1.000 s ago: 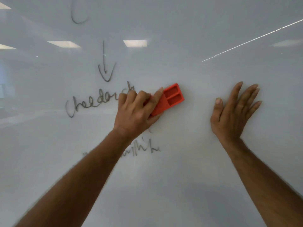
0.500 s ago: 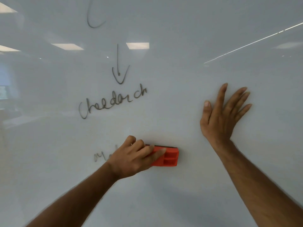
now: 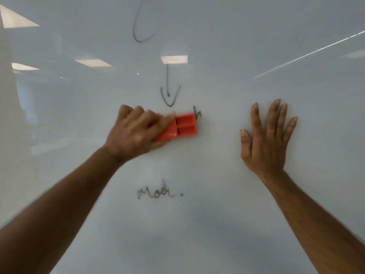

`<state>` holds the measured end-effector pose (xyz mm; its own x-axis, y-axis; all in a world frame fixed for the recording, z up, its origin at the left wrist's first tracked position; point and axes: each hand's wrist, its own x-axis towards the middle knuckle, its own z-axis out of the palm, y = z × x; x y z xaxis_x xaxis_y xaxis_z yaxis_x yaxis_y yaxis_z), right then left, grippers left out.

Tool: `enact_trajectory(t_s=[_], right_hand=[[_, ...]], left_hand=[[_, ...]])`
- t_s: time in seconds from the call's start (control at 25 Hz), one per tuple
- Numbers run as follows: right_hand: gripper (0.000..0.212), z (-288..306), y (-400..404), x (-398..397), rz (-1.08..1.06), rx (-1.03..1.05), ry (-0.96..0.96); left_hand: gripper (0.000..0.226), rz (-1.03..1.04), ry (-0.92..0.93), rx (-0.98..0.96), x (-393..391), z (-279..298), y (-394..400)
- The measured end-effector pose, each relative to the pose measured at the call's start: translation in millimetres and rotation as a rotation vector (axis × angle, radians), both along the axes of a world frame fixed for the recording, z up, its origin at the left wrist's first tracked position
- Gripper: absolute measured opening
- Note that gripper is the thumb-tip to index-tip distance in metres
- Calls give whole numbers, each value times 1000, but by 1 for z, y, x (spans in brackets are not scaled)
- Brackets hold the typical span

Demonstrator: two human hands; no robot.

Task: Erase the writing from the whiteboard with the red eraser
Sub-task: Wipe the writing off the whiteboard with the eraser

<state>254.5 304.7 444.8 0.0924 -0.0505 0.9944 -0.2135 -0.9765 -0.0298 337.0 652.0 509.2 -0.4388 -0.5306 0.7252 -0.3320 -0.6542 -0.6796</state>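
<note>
My left hand grips the red eraser and holds it flat against the whiteboard. The eraser lies just under a drawn arrow. At its upper right corner a lone letter "h" shows. Below the eraser is a faint, partly wiped word with a dot after it. A curved stroke sits near the top. My right hand presses flat on the board to the right, fingers spread.
The glossy board fills the whole view and reflects ceiling lights. A pale vertical edge shows at the far left.
My left hand carried the eraser from the lower word up to the line under the arrow. Most of that upper word is gone or hidden behind my hand, leaving the last "h". My right hand stayed flat.
</note>
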Motion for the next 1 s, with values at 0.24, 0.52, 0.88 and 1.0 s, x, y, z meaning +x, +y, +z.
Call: enact_trajectory(t_s=[0.24,0.52,0.88,1.0], right_hand=[[64,0,-1,-1,13,-7,-6],[64,-2,1,1,-2,-2,-10],[63,-1,5,1,8,13,2],[63,-2,4,1,8,15,-3]], left_hand=[[64,-64,379,-603,15,-29,39],[75,-242,725,-1102,4,-175,41],[74,-340,761,-1099,-34,-215,-66],[70,-328,810,-1015,-47,-219,-93]])
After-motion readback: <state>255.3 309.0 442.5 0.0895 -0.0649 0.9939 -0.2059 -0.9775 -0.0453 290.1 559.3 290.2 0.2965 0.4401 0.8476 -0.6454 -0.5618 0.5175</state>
